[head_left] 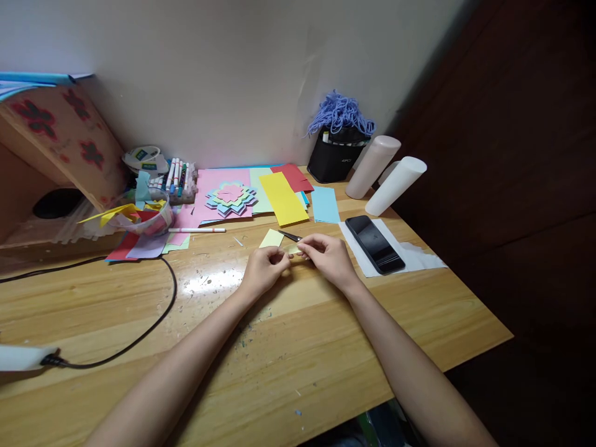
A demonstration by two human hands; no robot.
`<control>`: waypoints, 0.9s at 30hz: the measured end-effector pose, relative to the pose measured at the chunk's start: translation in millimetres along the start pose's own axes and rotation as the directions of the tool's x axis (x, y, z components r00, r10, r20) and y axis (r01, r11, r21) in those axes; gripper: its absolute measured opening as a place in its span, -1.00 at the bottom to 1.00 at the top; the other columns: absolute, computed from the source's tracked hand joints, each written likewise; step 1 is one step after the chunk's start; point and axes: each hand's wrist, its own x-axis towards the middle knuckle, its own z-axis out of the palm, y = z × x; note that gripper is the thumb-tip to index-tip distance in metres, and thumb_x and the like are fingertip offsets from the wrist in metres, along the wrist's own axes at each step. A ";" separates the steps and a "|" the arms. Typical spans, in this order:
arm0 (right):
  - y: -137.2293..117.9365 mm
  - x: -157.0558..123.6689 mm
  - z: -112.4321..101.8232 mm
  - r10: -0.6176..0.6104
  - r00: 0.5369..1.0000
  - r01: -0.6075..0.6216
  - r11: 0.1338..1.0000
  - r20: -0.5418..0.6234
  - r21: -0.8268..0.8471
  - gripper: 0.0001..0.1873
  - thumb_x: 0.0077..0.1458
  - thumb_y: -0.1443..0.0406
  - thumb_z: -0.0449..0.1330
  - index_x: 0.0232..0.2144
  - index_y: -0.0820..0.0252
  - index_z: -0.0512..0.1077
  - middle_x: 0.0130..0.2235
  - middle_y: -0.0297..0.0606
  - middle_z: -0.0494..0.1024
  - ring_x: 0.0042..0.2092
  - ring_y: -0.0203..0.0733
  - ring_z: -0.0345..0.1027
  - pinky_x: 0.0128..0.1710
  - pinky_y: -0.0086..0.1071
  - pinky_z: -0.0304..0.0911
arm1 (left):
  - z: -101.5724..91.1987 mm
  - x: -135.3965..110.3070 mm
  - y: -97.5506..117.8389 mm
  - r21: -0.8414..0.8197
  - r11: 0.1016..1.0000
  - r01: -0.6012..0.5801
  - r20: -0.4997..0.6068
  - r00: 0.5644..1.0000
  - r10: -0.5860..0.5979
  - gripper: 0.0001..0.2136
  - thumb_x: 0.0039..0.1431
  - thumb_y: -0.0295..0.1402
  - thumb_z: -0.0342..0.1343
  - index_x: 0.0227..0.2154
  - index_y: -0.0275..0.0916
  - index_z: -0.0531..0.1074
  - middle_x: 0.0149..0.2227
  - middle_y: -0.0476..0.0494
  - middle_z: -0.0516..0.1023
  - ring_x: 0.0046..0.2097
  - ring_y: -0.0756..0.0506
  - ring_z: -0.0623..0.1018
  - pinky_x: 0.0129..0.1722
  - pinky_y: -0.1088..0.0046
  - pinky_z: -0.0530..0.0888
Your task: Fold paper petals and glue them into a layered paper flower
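Both hands meet over the middle of the wooden table. Between them is a small pale yellow piece of paper (293, 249), partly covered by fingers. My left hand (266, 268) is closed, its thumb and fingertips pinched at the paper's left end. My right hand (328, 258) pinches the right end between thumb and fingers. Just behind the hands lies a pale yellow paper rectangle (270, 238). The dark tips of scissors (289, 236) show beside it, the rest hidden by my right hand.
Behind lie a layered paper flower (231, 197), a yellow sheet (284, 198) and a light blue sheet (325, 205). A phone (375, 244) rests on white paper at right, near two white cylinders (395, 185). At left are a bowl of scraps (161, 220) and a black cable (173, 292).
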 end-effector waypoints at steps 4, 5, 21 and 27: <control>2.3 0.6 -0.4 0.006 1.000 -0.006 1.000 0.000 -0.005 -0.83 -0.05 0.21 0.16 -0.44 0.21 0.42 -0.43 -0.23 0.53 -0.38 -0.20 0.44 -0.34 -0.36 0.35 | -0.5 -0.6 1.0 0.041 0.998 -0.037 -0.045 0.998 0.039 -0.74 0.03 -0.25 -0.01 -0.54 -0.32 0.45 -0.62 -0.03 0.42 -0.56 0.04 0.33 -0.57 0.56 0.20; 2.8 0.5 0.1 0.012 1.000 -0.011 1.000 0.013 -0.006 -0.83 -0.07 0.22 0.17 -0.42 0.21 0.42 -0.40 -0.22 0.53 -0.36 -0.19 0.44 -0.34 -0.36 0.35 | -0.8 -0.6 1.4 0.041 0.998 -0.043 -0.050 0.998 0.045 -0.75 0.03 -0.25 -0.01 -0.54 -0.32 0.46 -0.62 -0.03 0.42 -0.56 0.05 0.32 -0.57 0.56 0.20; 4.4 0.3 0.6 0.019 0.994 -0.007 0.994 0.110 -0.107 -0.72 -0.14 0.14 0.19 -0.60 0.21 0.25 -0.58 -0.39 0.35 -0.52 -0.33 0.28 -0.59 -0.51 0.15 | -0.2 -0.2 2.7 -0.007 1.000 -0.025 -0.033 0.999 0.025 -0.76 0.02 -0.25 0.00 -0.56 -0.32 0.43 -0.66 -0.01 0.36 -0.59 0.06 0.30 -0.60 0.58 0.17; 4.6 -1.1 1.2 -0.014 0.997 0.029 0.980 0.075 -0.196 -0.72 -0.12 0.17 0.16 -0.66 0.22 0.25 -0.64 -0.41 0.26 -0.56 -0.36 0.19 -0.63 -0.51 0.04 | -0.3 -0.1 5.2 0.028 0.999 -0.029 -0.012 1.000 0.029 -0.78 0.01 -0.27 0.01 -0.56 -0.32 0.42 -0.66 0.00 0.35 -0.59 0.06 0.29 -0.60 0.58 0.17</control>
